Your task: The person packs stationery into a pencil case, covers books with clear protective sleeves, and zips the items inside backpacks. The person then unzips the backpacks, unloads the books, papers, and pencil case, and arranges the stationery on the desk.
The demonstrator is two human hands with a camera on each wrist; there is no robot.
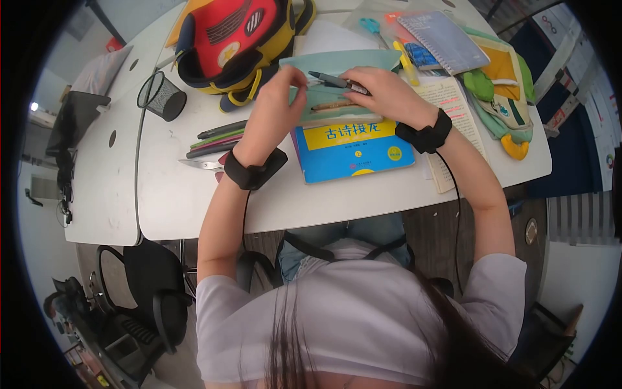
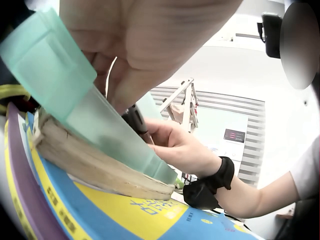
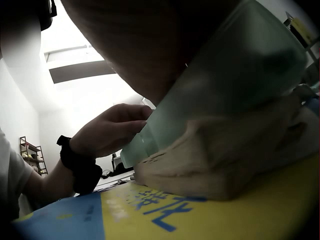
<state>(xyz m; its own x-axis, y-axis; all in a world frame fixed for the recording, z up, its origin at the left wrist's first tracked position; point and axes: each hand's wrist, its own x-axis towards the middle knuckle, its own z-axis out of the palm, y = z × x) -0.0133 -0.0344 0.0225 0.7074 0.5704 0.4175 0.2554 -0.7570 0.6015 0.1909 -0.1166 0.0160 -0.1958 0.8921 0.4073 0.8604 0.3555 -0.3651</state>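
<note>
A translucent green pencil case [image 1: 337, 117] [image 2: 107, 125] [image 3: 220, 85] lies open on a worn, thick book [image 2: 100, 162] [image 3: 190, 170], above a blue and yellow book [image 1: 356, 155]. My right hand [image 1: 392, 97] [image 2: 182, 150] pinches a dark pen [image 1: 330, 79] [image 2: 134, 119] over the case. At the case's left part is my left hand [image 1: 278, 107] [image 3: 115, 127], fingers bent and reaching down to its opening; whether they hold anything is hidden. A brown pencil-like item [image 1: 334, 106] lies in the case.
Several pens [image 1: 220, 137] and scissors [image 1: 202, 165] lie left of the books. Farther left stands a black mesh cup [image 1: 170, 104], with a red and yellow bag [image 1: 233, 39] behind. On the right are a printed book [image 1: 453, 117], a spiral notebook [image 1: 444, 40], a yellow highlighter [image 1: 407, 63] and a colourful bag [image 1: 502, 84].
</note>
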